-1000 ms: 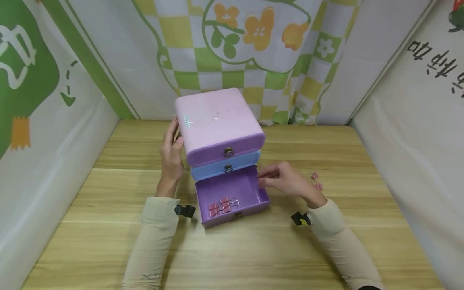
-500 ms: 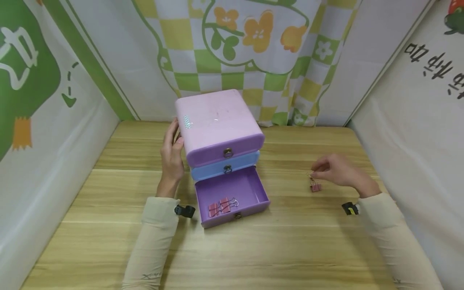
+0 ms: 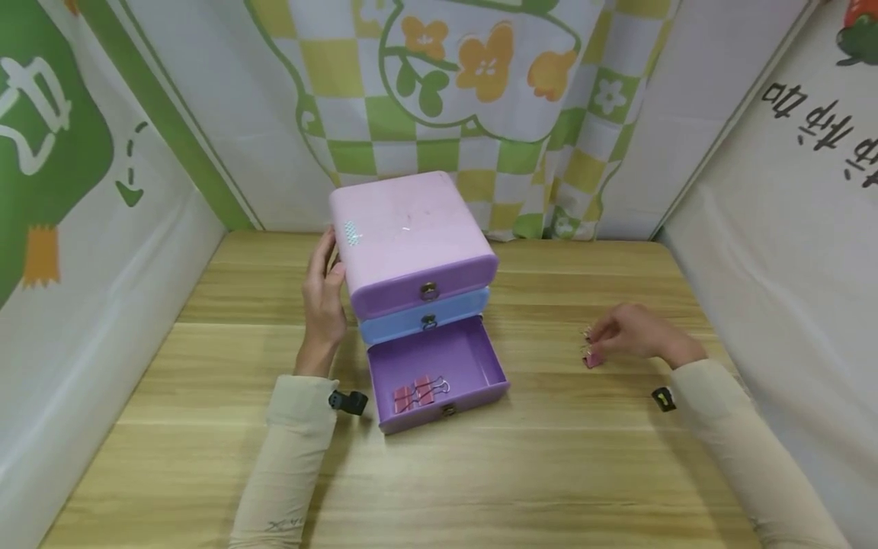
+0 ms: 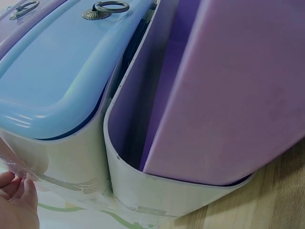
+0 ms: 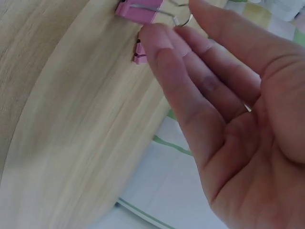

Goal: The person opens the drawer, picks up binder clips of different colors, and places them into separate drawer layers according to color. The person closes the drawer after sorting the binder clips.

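Note:
A small drawer cabinet (image 3: 411, 221) with a pink top stands on the table; its lowest purple drawer (image 3: 439, 354) is pulled out. In that drawer lie two pink binder clips (image 3: 418, 390), near the front left. My left hand (image 3: 324, 301) rests against the cabinet's left side, its fingertips touching the wall low in the left wrist view. To the right, my right hand (image 3: 634, 333) pinches a pink binder clip (image 5: 137, 10) by its wire handle, fingertips and thumb close on the wire. A second pink clip (image 5: 139, 53) lies just beyond, partly hidden by the fingers.
The cabinet's blue middle drawer (image 3: 425, 316) and upper purple drawer (image 3: 384, 296) are closed, each with a ring pull. A checked curtain (image 3: 480, 152) hangs behind the wooden table (image 3: 549, 473). White printed panels (image 3: 775, 229) stand at both sides.
My right hand has left the open drawer's right wall and moved right to the clips on the table, then slightly toward me. The left hand keeps its place.

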Demonstrator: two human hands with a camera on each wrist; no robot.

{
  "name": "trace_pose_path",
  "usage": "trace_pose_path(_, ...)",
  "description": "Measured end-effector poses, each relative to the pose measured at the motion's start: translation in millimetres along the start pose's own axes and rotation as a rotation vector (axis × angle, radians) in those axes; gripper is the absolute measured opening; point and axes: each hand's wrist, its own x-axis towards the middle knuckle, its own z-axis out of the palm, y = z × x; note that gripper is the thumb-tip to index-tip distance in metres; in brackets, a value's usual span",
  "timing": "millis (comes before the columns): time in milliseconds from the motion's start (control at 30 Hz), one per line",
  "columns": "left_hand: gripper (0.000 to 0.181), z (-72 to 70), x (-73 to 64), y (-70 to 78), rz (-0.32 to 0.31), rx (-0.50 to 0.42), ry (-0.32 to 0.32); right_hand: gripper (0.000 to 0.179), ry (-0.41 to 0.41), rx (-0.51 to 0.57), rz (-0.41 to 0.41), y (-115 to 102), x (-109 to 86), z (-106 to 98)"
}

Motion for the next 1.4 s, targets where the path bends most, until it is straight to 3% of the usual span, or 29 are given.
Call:
trace_pose_path(100,0.065,-0.6,-1.2,0.7,0.009,-0.006,0.006,0.021,-0.013,-0.003,0.003,2.5,4.7,1.2)
trace_pose_path(333,0.065,-1.0,-1.5,1.2,0.002,-0.007,0.007,0.014,-0.115,0.111,-0.015,10.7,11.4,3.0)
trace_pose_path(567,0.065,-0.4,-1.6,0.1,-0.007,0.019,-0.005,0.028,-0.269,0.561,0.099,13.4,12.4,14.6)
trace_pose_path(800,0.064,-0.9,-0.7,-0.2,-0.007,0.007,-0.002,0.043,-0.257,0.900,0.173,5.5,24.5,28.5)
trace_pose_path(1000,0.064,-0.9,-0.8,-0.1,-0.003,-0.009,0.004,0.032,-0.265,1.045,0.140,-29.1,37.1,34.3)
trace_pose_path(1233,0.064,0.2,-0.3,2.4,-0.018,-0.018,0.023,0.040,-0.245,1.026,0.086,-82.9,61.1,40.7)
trace_pose_path(1400,0.064,2.2,-0.9,3.7,-0.025,-0.034,0.022,0.041,-0.213,1.040,0.096,-119.5,78.7,53.8)
